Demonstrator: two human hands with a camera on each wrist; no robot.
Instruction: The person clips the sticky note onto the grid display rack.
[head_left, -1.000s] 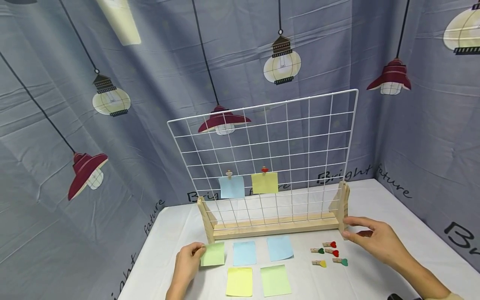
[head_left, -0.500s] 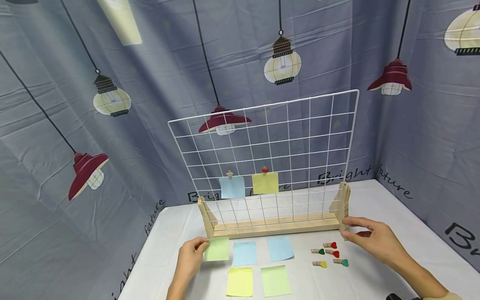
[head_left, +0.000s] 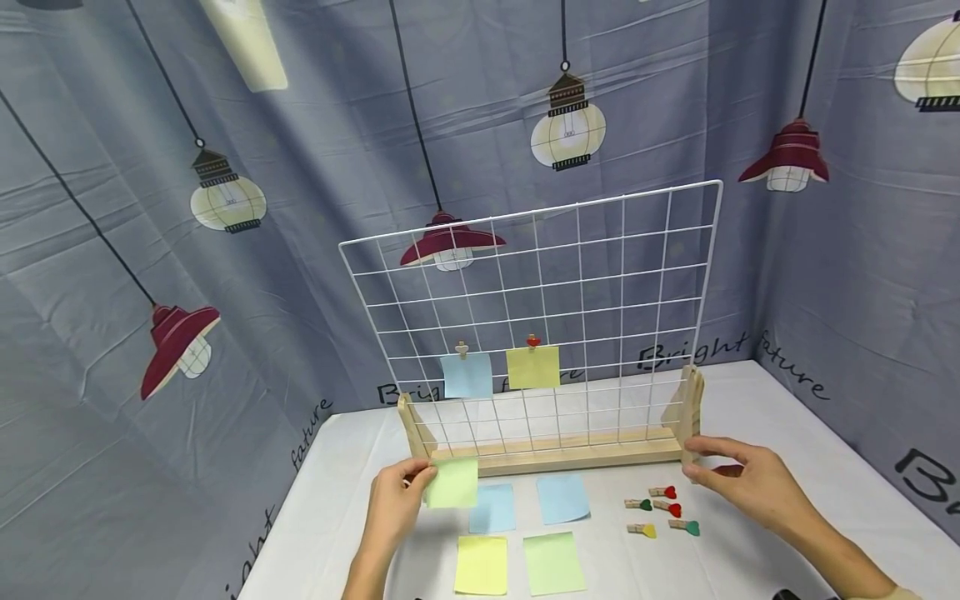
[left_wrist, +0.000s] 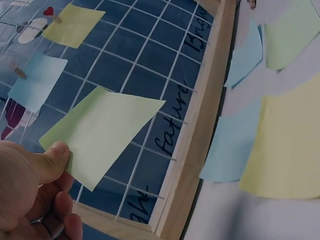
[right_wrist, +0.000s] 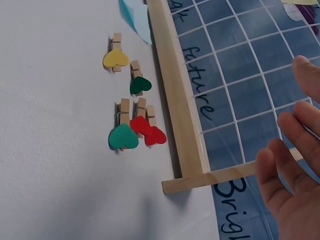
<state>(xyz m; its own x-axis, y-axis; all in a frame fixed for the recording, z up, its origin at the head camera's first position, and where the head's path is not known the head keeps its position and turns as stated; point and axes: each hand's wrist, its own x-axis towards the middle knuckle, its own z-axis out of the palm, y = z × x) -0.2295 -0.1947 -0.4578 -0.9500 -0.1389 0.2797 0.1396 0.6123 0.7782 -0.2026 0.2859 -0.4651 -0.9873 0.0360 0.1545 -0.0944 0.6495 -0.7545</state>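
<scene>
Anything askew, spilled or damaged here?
Minor only: in the head view, the rightmost blue note on the table curls up at its lower right corner rather than lying flat. The green note below it sits slightly turned relative to the yellow note on its left. Held green note looks intact; no spills visible.

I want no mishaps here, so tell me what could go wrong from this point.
The left hand pinches the green note along one side only, so it might bend or slip. The clips lie close together, so picking one could knock another. The right hand is at one end of the stand and might jolt it.
</scene>
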